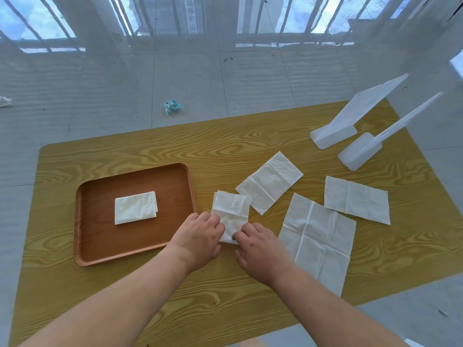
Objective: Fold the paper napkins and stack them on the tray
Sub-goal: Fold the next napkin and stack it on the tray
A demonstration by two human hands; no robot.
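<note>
A brown tray (pixel 100 246) lies on the left half of the wooden table, with one folded white napkin (pixel 135 207) in its middle. Just right of the tray, a partly folded napkin (pixel 231 209) rests on the table. My left hand (pixel 200 239) pinches its near left edge and my right hand (pixel 260 249) pinches its near right corner. Three unfolded napkins lie further right: one angled (pixel 269 182), one large (pixel 318 241), and one at the far right (pixel 357 200).
Two white plastic stands (pixel 333 136) (pixel 359 155) rise at the table's (pixel 225 296) back right corner. Crumpled paper (pixel 172 106) and another scrap (pixel 5 101) lie on the tiled floor beyond. A sheer curtain hangs across the window behind.
</note>
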